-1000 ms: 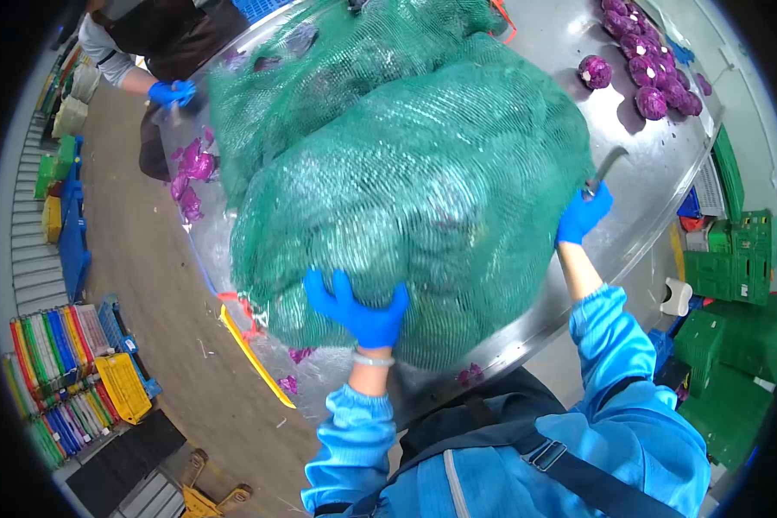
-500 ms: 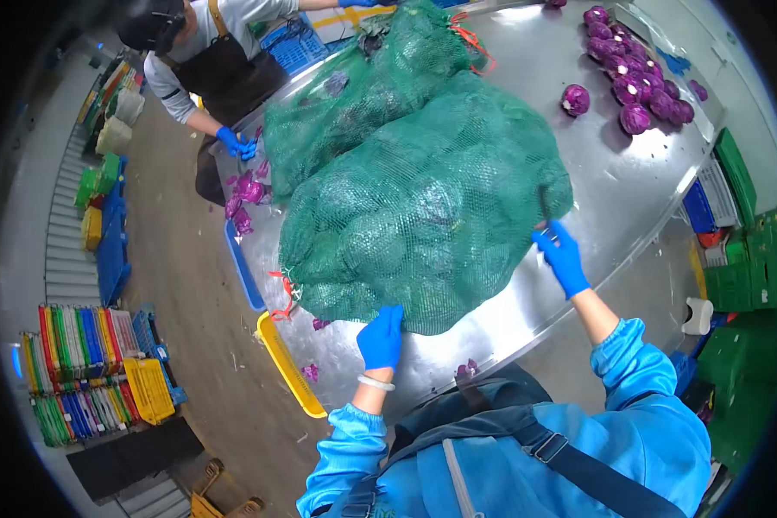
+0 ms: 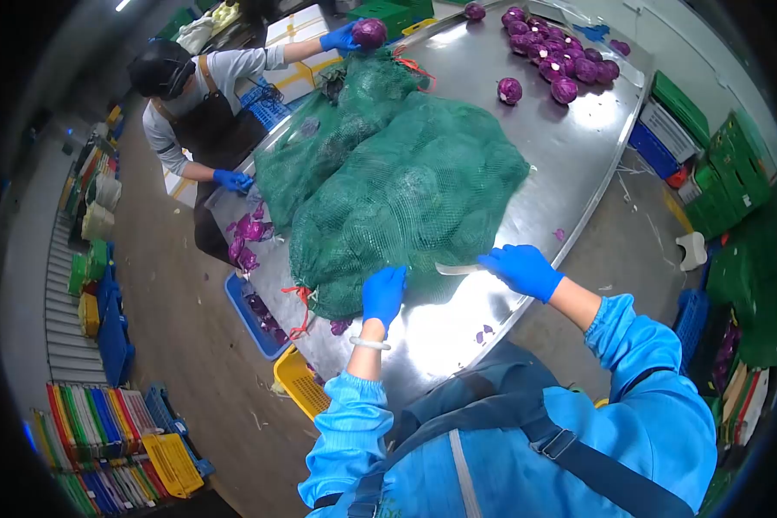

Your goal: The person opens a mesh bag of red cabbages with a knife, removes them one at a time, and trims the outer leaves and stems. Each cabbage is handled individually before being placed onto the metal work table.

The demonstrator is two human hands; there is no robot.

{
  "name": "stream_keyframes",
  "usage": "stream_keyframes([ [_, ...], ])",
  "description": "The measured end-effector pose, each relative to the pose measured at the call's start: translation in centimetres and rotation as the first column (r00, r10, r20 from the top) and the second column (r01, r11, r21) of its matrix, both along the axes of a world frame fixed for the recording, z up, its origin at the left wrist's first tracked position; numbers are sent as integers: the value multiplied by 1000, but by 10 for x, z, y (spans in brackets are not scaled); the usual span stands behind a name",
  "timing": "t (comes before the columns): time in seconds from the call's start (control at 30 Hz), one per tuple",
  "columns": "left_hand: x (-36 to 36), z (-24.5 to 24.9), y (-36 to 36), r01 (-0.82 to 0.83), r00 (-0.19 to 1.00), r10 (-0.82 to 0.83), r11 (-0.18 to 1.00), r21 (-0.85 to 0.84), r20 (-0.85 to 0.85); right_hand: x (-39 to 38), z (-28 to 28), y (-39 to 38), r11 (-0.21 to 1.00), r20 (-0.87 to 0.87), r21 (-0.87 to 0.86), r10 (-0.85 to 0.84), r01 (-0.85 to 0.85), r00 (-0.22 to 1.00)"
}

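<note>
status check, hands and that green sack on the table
Left hand on green mesh sack, grip unclear. Right hand shut on knife, blade at sack's near edge. Second sack lies against it, far side.

hands: left hand and right hand in bright blue rubber gloves | left wrist: thin pale bangle | sleeves: light blue fabric; gathered elastic cuffs | torso: dark navy apron; strap with grey buckle

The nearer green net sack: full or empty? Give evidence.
Full: the sack bulges on the table, round lumps pressing its mesh; left hand touches it, right hand holds a knife.
</note>
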State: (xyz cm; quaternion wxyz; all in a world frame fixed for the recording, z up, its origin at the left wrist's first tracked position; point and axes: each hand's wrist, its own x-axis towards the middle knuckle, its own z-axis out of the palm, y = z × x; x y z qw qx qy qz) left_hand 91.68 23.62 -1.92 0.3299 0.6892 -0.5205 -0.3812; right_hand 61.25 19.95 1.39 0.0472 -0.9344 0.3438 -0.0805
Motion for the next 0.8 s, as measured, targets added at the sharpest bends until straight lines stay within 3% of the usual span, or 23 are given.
stream_keyframes([
  [0.1, -1, 0, 4, -56, 994, 53, 998, -30, -97, 20, 3, -9, 993, -1, -49, 103, -103, 995],
  [0.23, 3, -12, 6, -65, 983, 58, 997, -35, -172, 61, -10, -37, 985, -34, 78, 160, -157, 987],
  [0.33, 11, -12, 9, -62, 988, 57, 997, -36, -141, 41, -30, -64, 982, 103, 0, 186, -187, 977],
  [0.4, 5, -2, 11, -82, 973, 80, 997, -3, -215, -1, -41, -83, 984, 30, 180, -16, 11, 999],
  [0.5, -2, 4, 13, -111, 943, 118, 993, 39, -310, -32, -22, -99, 957, -242, 123, -228, 263, 943],
  [0.6, 0, 2, 14, -107, 927, 114, 993, 40, -356, -11, -37, -94, 970, -71, 107, -213, 220, 974],
  [0.7, 8, 6, 16, -45, 970, 53, 998, 39, -236, -16, -55, -108, 990, 59, 41, -137, 135, 989],
  [0.73, 9, 7, 18, -38, 973, 48, 998, 46, -227, -28, -37, -112, 961, -64, 137, -233, 239, 970],
  [0.77, 8, 10, 17, -33, 975, 42, 998, 47, -219, -53, -55, -125, 947, -24, 80, -311, 312, 950],
  [0.8, 8, 11, 15, -26, 977, 35, 999, 45, -210, -71, -47, -132, 916, -121, 78, -384, 394, 915],
])
